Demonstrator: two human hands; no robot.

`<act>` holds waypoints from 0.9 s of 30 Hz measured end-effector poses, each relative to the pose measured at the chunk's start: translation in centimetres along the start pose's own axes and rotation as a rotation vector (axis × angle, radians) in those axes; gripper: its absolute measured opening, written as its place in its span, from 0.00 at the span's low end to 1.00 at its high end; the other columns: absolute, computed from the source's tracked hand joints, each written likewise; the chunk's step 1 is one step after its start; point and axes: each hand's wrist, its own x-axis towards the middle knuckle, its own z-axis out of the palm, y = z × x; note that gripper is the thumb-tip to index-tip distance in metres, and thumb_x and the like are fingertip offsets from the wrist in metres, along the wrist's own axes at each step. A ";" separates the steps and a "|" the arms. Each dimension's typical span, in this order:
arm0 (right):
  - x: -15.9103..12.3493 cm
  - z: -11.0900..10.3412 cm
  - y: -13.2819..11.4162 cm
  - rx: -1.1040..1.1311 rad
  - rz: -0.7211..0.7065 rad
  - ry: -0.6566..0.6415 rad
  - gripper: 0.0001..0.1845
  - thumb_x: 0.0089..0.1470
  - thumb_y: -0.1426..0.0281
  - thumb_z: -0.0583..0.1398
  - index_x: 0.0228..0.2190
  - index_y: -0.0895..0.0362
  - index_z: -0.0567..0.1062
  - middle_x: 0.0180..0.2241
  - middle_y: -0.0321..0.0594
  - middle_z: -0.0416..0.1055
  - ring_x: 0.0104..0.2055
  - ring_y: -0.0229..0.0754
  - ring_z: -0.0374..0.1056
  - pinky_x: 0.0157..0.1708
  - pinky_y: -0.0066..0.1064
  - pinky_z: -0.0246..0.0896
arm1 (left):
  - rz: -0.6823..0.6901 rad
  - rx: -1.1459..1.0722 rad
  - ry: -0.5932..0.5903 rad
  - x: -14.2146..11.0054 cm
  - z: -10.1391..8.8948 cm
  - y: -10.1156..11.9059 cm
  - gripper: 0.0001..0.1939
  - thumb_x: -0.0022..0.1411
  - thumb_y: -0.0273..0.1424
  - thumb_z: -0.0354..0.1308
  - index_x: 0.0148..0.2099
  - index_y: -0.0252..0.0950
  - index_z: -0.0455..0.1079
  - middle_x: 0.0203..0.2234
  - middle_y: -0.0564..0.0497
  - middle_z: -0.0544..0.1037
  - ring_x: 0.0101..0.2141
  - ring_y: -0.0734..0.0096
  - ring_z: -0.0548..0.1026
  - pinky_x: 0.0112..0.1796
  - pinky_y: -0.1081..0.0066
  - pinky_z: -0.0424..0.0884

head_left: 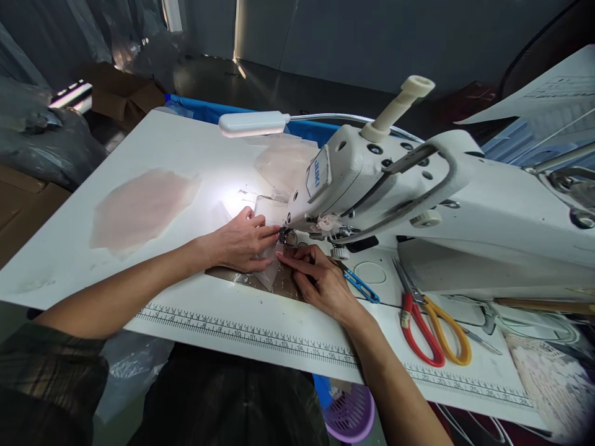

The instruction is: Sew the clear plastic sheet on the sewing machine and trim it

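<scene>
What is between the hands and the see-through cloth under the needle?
Nothing visible. The left hand lies flat on the thin, translucent pale fabric piece, and the right hand presses its fingertips on it beside the white sewing machine. The needle itself is too small to make out.

Lit by lamp (pixel 253 123) | glare on table (pixel 218 198) by needle | dim background | edges bent by wide lens | sharp centre, soft corners

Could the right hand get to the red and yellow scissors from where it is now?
Probably yes. The right hand rests on the sheer fabric by the needle; the scissors lie flat to its right, with only the blue snips between.
</scene>
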 end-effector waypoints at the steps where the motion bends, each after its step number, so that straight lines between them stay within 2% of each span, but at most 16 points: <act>1: 0.0 0.0 0.0 0.002 0.012 -0.004 0.24 0.58 0.74 0.51 0.51 0.48 0.77 0.41 0.43 0.71 0.40 0.43 0.69 0.42 0.38 0.69 | -0.003 -0.004 -0.004 0.0 0.0 0.0 0.25 0.69 0.44 0.45 0.53 0.31 0.71 0.52 0.39 0.73 0.39 0.55 0.69 0.39 0.57 0.59; 14: -0.3 0.3 -0.2 -0.018 0.048 -0.001 0.22 0.59 0.73 0.53 0.52 0.47 0.76 0.40 0.44 0.70 0.43 0.44 0.68 0.44 0.39 0.68 | 0.002 0.014 0.014 0.0 0.1 0.0 0.25 0.69 0.44 0.44 0.55 0.32 0.70 0.52 0.40 0.73 0.39 0.56 0.69 0.38 0.59 0.58; 21: -0.3 0.4 0.0 -0.030 0.034 0.011 0.23 0.59 0.72 0.53 0.52 0.47 0.76 0.44 0.44 0.70 0.43 0.45 0.68 0.44 0.40 0.69 | 0.011 0.034 0.028 -0.1 0.0 0.0 0.25 0.70 0.42 0.44 0.56 0.30 0.69 0.54 0.39 0.72 0.39 0.56 0.69 0.37 0.58 0.59; 25: -0.2 0.5 -0.2 -0.042 0.045 0.023 0.22 0.59 0.71 0.54 0.51 0.47 0.77 0.43 0.45 0.70 0.43 0.46 0.69 0.45 0.41 0.69 | 0.005 0.047 0.013 -0.1 -0.4 0.1 0.25 0.69 0.42 0.45 0.56 0.31 0.69 0.56 0.39 0.71 0.40 0.56 0.70 0.38 0.59 0.59; 27: -0.1 0.3 -0.3 -0.023 0.029 0.033 0.21 0.58 0.71 0.55 0.49 0.47 0.78 0.42 0.44 0.70 0.43 0.46 0.70 0.46 0.41 0.68 | -0.001 0.054 -0.017 -0.1 -1.0 0.5 0.24 0.68 0.43 0.47 0.54 0.31 0.70 0.53 0.39 0.73 0.38 0.57 0.70 0.38 0.59 0.59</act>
